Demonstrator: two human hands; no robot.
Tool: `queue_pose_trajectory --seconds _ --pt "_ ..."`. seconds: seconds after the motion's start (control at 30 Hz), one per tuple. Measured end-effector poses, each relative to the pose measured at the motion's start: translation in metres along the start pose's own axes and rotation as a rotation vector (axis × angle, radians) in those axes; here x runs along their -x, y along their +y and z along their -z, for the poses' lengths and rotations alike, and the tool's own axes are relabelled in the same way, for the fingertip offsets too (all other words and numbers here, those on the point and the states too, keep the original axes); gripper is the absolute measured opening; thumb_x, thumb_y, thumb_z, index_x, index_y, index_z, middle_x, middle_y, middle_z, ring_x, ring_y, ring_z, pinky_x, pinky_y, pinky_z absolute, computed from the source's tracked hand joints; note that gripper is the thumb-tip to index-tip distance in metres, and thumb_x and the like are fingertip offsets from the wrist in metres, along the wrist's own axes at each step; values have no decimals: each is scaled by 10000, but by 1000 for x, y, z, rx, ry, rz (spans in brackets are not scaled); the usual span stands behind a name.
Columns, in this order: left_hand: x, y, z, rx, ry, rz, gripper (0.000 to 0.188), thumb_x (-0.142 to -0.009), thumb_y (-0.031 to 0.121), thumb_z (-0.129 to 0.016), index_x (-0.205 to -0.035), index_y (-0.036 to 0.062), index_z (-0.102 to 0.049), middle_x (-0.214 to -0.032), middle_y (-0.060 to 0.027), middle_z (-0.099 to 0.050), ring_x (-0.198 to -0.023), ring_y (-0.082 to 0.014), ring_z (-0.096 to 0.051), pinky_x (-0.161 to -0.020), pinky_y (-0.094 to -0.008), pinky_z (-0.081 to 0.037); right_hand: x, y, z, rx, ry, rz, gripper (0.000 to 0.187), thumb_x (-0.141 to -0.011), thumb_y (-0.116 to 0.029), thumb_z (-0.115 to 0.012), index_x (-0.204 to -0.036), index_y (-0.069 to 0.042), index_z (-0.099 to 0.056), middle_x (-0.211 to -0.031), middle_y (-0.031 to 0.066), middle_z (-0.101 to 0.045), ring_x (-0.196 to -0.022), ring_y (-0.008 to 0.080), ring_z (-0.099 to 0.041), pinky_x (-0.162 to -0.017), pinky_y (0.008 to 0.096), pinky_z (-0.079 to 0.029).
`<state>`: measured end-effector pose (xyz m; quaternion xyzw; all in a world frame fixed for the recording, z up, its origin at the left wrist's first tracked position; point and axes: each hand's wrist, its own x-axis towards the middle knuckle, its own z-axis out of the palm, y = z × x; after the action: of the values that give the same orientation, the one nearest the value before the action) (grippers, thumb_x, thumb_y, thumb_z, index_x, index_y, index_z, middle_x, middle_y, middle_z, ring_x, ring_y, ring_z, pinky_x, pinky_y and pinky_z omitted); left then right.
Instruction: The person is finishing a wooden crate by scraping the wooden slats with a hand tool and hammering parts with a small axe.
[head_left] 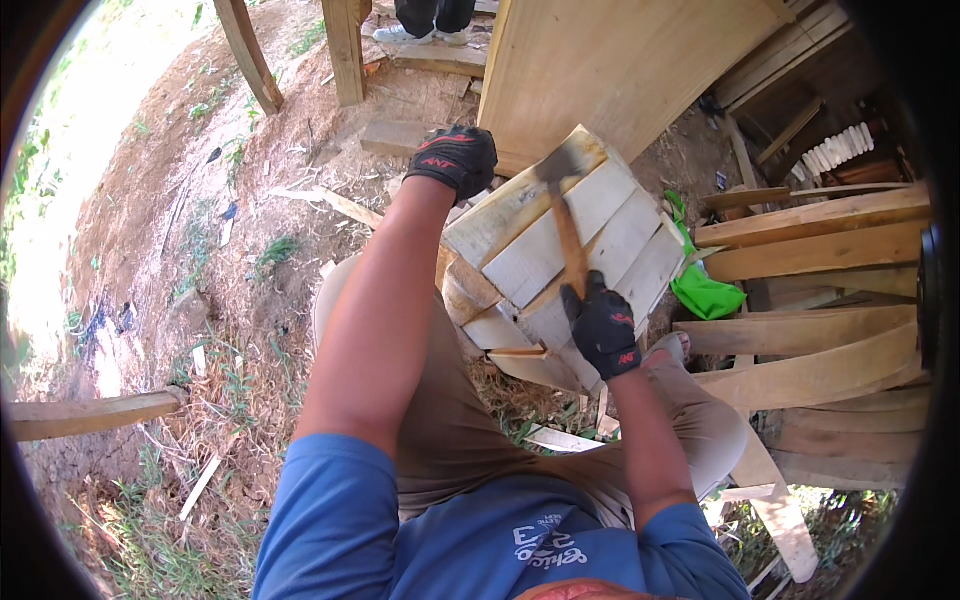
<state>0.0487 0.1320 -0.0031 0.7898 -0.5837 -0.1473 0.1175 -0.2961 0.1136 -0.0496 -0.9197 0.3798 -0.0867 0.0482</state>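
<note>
My right hand [605,335], in a black glove with red marks, closes round the wooden handle of a hatchet [569,235]. Its dark, somewhat blurred head lies over the far part of a pale boarded block [545,245], which stands slanted between my legs. Boards of differing widths make up its upper face, with gaps and broken edges at the near left. My left hand [455,160], gloved alike, is curled into a fist by the block's far left corner. Whatever its fingers hold is hidden beneath the glove.
A broad wooden panel [600,75] leans behind the block. Stacked planks [820,250] jut in from the right, near a bright green bag or cloth [708,290]. Wooden posts [345,50] and another person's shoes [403,35] are at the far side. Wood scraps litter the dirt slope [150,210].
</note>
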Motion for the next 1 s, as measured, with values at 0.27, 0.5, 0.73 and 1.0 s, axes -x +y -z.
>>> queue_pose_trajectory --seconds 0.27,0.5,0.73,1.0 --pt "2 -8 -9 -30 7 49 295 -916 168 -584 -1078 -6 -758 -1118 -258 -748 -1051 -402 -743 -936 -476 -591 -25 -20 75 -132 91 -99 402 -1055 -414 -614 -1074 -14 -580 -715 253 -679 -690 450 -701 -627 533 -555" --pt "0 -7 -14 27 10 103 298 -925 178 -563 -1032 -5 -773 -1098 -253 -756 -1059 -396 -746 -926 -480 -592 -6 -17 35 -34 84 -28 394 -1049 -396 -618 -1079 -5 -584 -697 238 -680 -655 448 -693 -599 560 -550" --pt "-44 -83 -78 -173 -149 11 281 -912 166 -567 -987 -7 -776 -1080 -212 -770 -995 -371 -762 -886 -437 -600 -8 -32 46 -134 100 -17 412 -1046 -415 -620 -1094 -7 -592 -689 241 -674 -660 443 -695 -614 538 -554" --pt "-35 15 -43 -287 -528 5 366 -875 132 -634 -1197 40 -781 -1253 -224 -744 -1157 -338 -740 -974 -438 -585 -2 -22 54 -81 202 -68 419 -1052 -432 -617 -1101 -17 -593 -705 248 -675 -644 450 -691 -576 527 -547"
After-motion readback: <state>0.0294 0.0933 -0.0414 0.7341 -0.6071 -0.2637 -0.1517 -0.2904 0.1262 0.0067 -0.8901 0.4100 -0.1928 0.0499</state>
